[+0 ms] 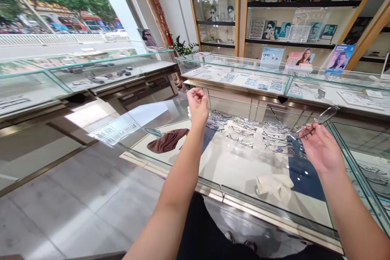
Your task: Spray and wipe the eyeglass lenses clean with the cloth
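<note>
My right hand (319, 146) is raised over a glass display counter (231, 195) and is closed on a pair of thin-framed glasses (319, 121), which tilt up to the right. My left hand (197, 103) is lifted above the counter's left part, fingers curled together in a pinch; nothing can be made out in them. Inside the counter lie rows of several glasses (243, 130), a brown cloth (168, 140) at the left and a white cloth (274, 185) near the front.
More glass counters stand at the left (76, 73) and behind (274, 77). Wall shelves (292, 6) with framed pictures and posters rise at the back. A large window (55, 12) faces a street. Grey floor tiles (76, 203) stretch at the lower left.
</note>
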Available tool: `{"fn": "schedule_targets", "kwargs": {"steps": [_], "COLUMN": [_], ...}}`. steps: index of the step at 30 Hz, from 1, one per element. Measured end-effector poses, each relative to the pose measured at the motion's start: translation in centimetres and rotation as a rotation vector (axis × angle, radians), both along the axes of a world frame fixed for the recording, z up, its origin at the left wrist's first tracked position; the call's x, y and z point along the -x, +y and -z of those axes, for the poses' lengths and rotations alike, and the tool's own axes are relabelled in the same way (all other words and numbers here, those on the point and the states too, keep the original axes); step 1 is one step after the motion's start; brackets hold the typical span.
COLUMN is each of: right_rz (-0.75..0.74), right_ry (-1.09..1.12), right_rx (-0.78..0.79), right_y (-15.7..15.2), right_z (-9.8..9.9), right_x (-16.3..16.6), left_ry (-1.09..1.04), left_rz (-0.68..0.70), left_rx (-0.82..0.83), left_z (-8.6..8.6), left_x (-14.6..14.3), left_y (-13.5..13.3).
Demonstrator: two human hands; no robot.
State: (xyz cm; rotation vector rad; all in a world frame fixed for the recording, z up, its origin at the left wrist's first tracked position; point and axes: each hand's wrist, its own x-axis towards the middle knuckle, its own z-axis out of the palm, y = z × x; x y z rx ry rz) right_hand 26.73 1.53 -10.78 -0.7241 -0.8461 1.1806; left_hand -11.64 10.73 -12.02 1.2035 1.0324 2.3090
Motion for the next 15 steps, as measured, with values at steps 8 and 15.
{"fn": "schedule_targets", "kwargs": {"steps": [8, 15], "right_rz": [0.07, 0.111], "right_ry": [0.044, 0.067], "right_rx": [0.036, 0.058], "right_y": [0.6, 0.7], "right_z": [-0.3, -0.8], "right_x": [0.0, 0.2], "left_ry": [-0.097, -0.301], "left_rz": [-0.34, -0.525], "left_rx": [0.08, 0.319], "left_z": [1.9, 3.4], "left_x": [5.9, 7.2], "left_y": [1.3, 2.1]}}
